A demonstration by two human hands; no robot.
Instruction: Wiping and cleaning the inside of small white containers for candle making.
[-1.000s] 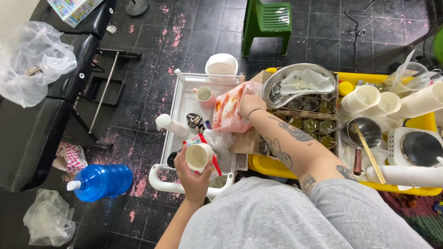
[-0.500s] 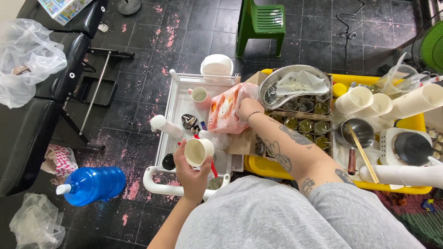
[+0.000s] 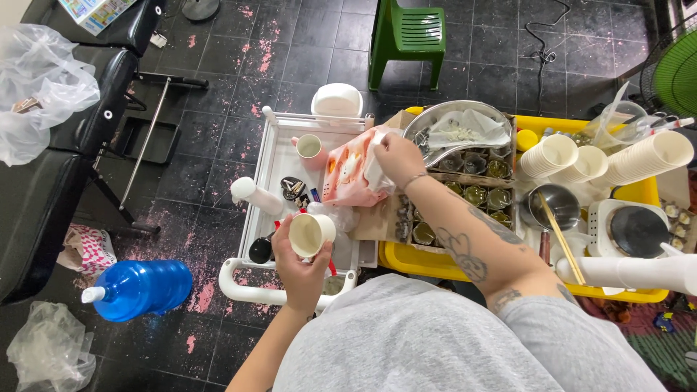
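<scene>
My left hand (image 3: 299, 270) holds a white paper cup (image 3: 311, 234) upright over the near end of a white cart tray (image 3: 270, 156). My right hand (image 3: 396, 156) pinches a white tissue at the top of an orange-pink tissue pack (image 3: 347, 176) lying on the tray's right side. A pink cup (image 3: 311, 149) stands just left of the pack. A white squeeze bottle (image 3: 254, 194) and small dark items lie on the tray between the two hands.
A yellow crate (image 3: 428, 258) on the right holds small glass jars (image 3: 475, 194), a metal bowl (image 3: 454, 123), stacks of paper cups (image 3: 559, 156) and a small hotplate (image 3: 635, 229). A blue water bottle (image 3: 141, 289), black benches, plastic bags and a green stool (image 3: 408, 33) stand on the floor.
My right hand has stayed at the tissue pack, gripping the tissue. The left hand has kept the cup, lifting it slightly as the view shifted.
</scene>
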